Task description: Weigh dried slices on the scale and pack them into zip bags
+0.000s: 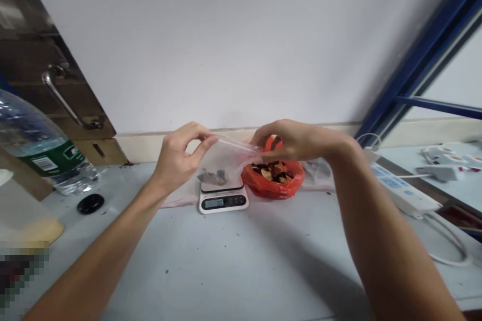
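Observation:
A clear zip bag (239,153) hangs between my two hands, its top edge stretched sideways. Some brownish dried pieces (213,176) show through its lower left. My left hand (184,153) pinches the bag's left corner between thumb and fingertips. At the other corner, my right hand (284,140) has its fingers closed on the bag's edge; the fingertips are partly hidden. Directly below and behind the bag is a white digital kitchen scale (225,204), its display lit with what looks like 0.0. Beside it, under my right hand, sits an open red plastic bag (273,188) full of dried slices (276,171).
On the left are a large water bottle (52,155) with a green label, a round black lid (90,203) and a whitish container (26,215). A white power strip (406,190) with cables lies right. Blue metal framing (414,55) rises there. Another clear bag (318,173) lies behind my right wrist.

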Motion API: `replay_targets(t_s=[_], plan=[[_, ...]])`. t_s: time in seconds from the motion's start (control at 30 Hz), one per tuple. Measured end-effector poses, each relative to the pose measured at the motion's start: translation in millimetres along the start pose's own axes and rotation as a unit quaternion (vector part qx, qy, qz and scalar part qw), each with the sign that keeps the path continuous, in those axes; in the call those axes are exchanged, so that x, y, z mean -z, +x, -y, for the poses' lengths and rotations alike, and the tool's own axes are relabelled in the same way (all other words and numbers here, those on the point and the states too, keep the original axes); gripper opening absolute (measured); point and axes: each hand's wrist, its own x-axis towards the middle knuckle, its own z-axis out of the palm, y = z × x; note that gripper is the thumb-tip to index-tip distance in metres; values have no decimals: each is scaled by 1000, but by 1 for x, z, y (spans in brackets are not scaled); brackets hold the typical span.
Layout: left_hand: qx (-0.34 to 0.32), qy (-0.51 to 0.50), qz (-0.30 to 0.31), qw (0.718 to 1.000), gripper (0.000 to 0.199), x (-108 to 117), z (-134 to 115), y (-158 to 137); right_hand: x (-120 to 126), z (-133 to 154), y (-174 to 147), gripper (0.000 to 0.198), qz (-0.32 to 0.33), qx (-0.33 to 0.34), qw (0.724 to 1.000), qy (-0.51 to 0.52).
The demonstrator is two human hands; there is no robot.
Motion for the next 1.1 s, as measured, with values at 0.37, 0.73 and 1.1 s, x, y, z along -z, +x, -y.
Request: replay_targets(t_s=[0.37,0.73,1.1], plan=[[-98,-22,68,993,17,-51,-60,45,8,-54,-56,31,-201,-84,976,3],[-12,134,390,911,34,-54,-13,-26,-53,-128,-120,77,-61,-235,961,-129],[-8,136,347,928,41,-32,-9,-47,-43,-42,-7,31,60,-224,964,-132]])
